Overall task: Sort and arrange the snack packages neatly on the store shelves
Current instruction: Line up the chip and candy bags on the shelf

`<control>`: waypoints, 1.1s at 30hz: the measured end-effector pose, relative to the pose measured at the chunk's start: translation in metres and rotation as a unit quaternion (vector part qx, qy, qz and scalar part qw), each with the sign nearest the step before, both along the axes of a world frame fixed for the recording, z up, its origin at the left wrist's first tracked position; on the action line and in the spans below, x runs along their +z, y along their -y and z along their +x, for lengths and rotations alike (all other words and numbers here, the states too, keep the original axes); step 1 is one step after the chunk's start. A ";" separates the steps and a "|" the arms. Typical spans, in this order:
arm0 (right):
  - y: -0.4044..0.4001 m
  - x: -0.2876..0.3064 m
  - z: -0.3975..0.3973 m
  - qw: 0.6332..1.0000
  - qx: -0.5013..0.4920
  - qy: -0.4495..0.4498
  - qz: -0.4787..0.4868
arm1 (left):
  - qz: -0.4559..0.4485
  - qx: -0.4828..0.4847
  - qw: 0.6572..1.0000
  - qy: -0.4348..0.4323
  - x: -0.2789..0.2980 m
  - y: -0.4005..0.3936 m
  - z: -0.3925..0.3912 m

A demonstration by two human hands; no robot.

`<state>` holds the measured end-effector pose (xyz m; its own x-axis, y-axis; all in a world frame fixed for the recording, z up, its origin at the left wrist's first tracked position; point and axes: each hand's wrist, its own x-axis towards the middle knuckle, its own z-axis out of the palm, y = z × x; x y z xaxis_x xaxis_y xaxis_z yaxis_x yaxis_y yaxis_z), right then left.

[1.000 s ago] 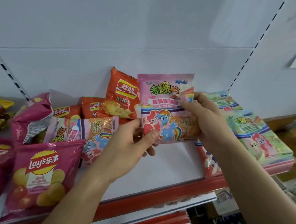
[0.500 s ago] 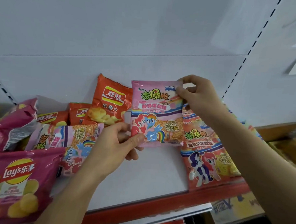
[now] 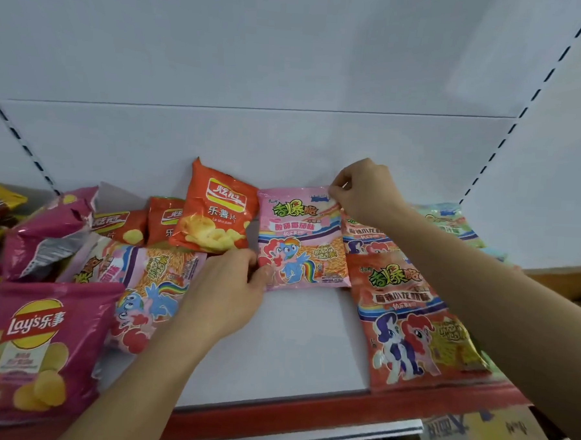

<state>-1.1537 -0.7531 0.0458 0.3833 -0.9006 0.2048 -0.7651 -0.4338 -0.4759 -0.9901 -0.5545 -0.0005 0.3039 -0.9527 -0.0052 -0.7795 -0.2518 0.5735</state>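
Note:
A pink pony snack packet (image 3: 301, 240) lies at the back of the white shelf (image 3: 285, 347), against the rear wall. My right hand (image 3: 361, 190) pinches its top right corner. My left hand (image 3: 225, 290) holds its lower left corner between thumb and fingers. To the packet's right lie orange-red pony packets (image 3: 411, 320), one behind the other. An orange chip bag (image 3: 212, 212) leans just to its left.
Another pink pony packet (image 3: 151, 286) lies left of my left hand. Pink Lay's bags (image 3: 30, 347) and more orange bags (image 3: 120, 226) crowd the left end. Pale green packets (image 3: 450, 221) sit far right. A red shelf lip (image 3: 306, 412) runs along the front.
Both hands have carried the pink pony packet back and down onto the shelf beside the orange-red packets. My right hand shifted from its side to its top right corner.

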 end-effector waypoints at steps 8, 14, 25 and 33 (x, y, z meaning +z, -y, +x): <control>-0.001 -0.013 0.019 0.999 -0.003 -0.039 -0.011 | -0.015 0.045 0.999 -0.006 -0.002 -0.003 0.005; 0.001 -0.021 0.016 0.991 -0.015 -0.126 -0.041 | -0.058 0.058 0.996 0.019 -0.005 -0.003 0.000; -0.043 -0.005 0.020 0.987 0.012 -0.129 -0.100 | -0.121 0.066 0.988 0.073 0.025 -0.027 0.019; -0.142 0.000 0.076 0.981 0.181 -0.066 0.007 | -0.226 0.024 0.972 0.065 0.051 -0.074 0.071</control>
